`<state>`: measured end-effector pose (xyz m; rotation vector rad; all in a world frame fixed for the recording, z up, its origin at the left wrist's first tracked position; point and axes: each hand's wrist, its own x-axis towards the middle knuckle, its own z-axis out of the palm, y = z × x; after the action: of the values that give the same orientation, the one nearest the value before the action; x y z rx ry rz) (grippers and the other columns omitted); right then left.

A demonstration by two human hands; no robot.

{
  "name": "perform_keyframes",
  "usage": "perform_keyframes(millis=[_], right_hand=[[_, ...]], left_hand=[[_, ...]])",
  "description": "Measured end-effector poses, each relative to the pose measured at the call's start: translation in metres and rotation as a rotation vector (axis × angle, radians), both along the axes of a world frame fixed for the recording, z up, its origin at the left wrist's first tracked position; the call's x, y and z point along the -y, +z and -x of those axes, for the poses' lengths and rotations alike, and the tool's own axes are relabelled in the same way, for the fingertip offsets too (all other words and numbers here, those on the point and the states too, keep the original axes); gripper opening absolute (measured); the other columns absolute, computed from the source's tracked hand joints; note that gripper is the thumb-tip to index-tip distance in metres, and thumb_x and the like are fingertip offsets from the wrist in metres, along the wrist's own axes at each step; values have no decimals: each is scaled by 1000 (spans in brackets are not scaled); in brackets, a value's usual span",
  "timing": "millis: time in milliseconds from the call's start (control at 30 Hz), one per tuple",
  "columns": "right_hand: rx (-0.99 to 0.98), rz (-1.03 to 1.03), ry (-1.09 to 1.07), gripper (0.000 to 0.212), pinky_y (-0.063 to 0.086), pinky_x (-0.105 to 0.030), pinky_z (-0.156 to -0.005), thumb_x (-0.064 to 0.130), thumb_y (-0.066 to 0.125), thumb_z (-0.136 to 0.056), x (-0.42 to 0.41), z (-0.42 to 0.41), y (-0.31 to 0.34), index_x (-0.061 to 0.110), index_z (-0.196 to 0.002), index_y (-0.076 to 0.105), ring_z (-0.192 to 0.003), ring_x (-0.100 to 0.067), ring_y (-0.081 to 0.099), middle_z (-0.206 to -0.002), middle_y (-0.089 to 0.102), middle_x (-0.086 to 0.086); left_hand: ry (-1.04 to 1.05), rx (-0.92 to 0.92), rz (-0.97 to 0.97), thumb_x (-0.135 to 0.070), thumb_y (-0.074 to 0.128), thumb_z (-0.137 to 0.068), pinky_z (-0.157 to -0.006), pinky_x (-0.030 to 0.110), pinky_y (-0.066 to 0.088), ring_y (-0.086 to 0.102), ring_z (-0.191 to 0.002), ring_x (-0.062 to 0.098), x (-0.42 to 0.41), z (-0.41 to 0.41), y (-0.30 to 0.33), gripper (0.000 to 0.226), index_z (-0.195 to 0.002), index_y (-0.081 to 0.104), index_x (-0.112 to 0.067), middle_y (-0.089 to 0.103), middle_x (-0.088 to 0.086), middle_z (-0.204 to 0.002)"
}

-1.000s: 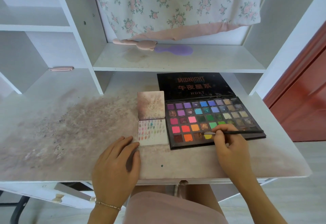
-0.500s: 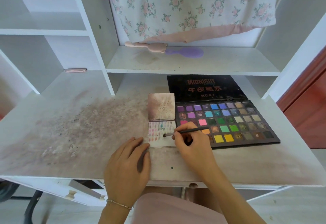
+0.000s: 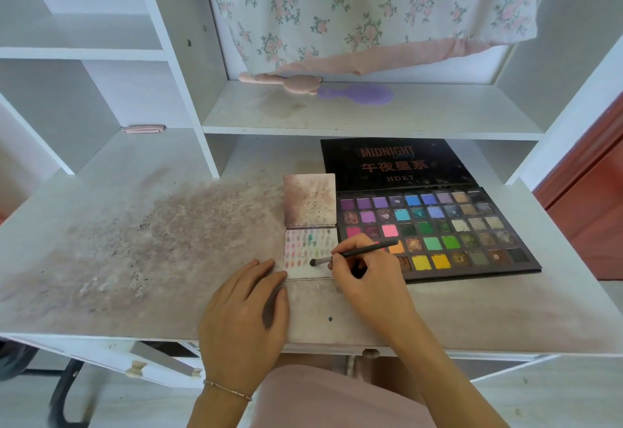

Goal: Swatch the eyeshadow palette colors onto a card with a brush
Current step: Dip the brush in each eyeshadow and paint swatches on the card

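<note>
Two hands over the table (image 3: pixel 101 259); your right hand (image 3: pixel 367 279) has its grip closed round the brush (image 3: pixel 354 253), fingers curled & pinching the dark handle near the ferrule; handle runs up & to the right past your knuckles, over the palette's lower rows; bristle tip sticks out to the left of the grip, touching the lower right part of the card (image 3: pixel 308 254). Card lies just left of your right grip, flat on the table, w/ rows of small colour dabs (pinks, greens) already on it; a second card (image 3: pixel 310 199), stained brownish, sits directly behind it, edges touching. Eyeshadow palette (image 3: pixel 455 225) is open just right of & behind the right grip, touching the cards' right edge; lid laid back flat, black w/ "MIDNIGHT" & "HDKT" lettering; pans run purple, blue, green, yellow, orange, neutrals; your knuckles hide a few pans in the front left corner. Left hand (image 3: pixel 242 320) lies left of the right grip, fingers straight & flat on the table, holding nothing; fingertips at the card's lower left corner, can't tell if touching; bracelet (image 3: pixel 227 389) on that wrist.
</note>
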<state>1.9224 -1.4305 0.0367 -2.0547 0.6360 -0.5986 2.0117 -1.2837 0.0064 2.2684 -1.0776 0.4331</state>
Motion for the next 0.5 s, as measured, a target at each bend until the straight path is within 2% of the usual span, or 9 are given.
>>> perform_keyframes(millis=[67,167,367,500], right_hand=[[-6,-5,-1,27,47,-17,-59,17,57,-85,0,0,0,39,-74,46,-66,-5,57,-71,64,3],[-18,-9,0,27,53,-28,-68,17,56,-86,0,-2,1,40,-75,45,-76,-11,62,-78,67,-1],[-25,3,8,27,42,-16,-58,18,57,-85,0,0,1,40,-75,45,-65,-6,56,-71,61,5],[-27,-6,7,26,50,-25,-64,18,56,-86,0,-2,1,40,-78,45,-72,-10,60,-77,65,1]], left_hand=[[2,-5,-3,-34,44,-82,-83,33,50,64,-98,21,0,0,0,34,-91,71,-16,69,2,-102],[3,-5,-6,-34,44,-82,-82,34,50,64,-98,21,0,0,0,34,-91,72,-16,69,2,-102],[5,-6,-8,-34,44,-82,-82,34,51,64,-98,21,0,0,0,34,-91,71,-16,69,2,-102],[3,-4,-12,-34,44,-82,-82,35,51,64,-97,22,0,0,0,34,-91,71,-15,70,3,-102]])
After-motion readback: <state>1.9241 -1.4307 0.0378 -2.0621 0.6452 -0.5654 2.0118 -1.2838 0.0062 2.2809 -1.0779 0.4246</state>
